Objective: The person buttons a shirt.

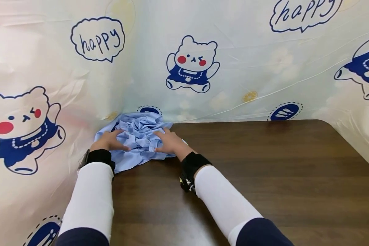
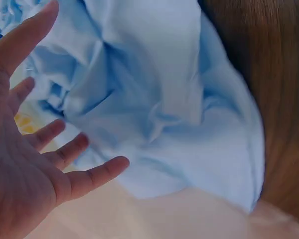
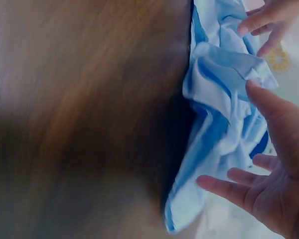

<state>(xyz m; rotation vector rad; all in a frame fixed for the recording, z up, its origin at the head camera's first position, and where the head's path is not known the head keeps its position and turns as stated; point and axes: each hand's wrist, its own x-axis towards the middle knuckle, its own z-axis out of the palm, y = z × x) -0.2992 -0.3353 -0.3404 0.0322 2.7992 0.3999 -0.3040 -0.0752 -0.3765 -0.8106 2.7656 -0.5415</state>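
Observation:
A crumpled light blue cloth point(image 1: 141, 136) lies heaped at the table's far left corner, its folds bunched in the middle. Over its left side is my left hand point(image 1: 110, 140), fingers spread; the left wrist view shows that palm point(image 2: 20, 164) with nothing in it, beside the cloth point(image 2: 154, 89). My right hand point(image 1: 172, 141) is at the cloth's right side with fingers apart. In the right wrist view the right hand point(image 3: 276, 169) is spread next to the cloth point(image 3: 219, 104), with nothing gripped. Whether any fingertip touches the fabric, I cannot tell.
The dark brown wooden table point(image 1: 264, 177) stretches to the right and toward me. A printed sheet point(image 1: 240, 61) with bears and "happy" bubbles hangs behind the table and along its left side, close to the cloth.

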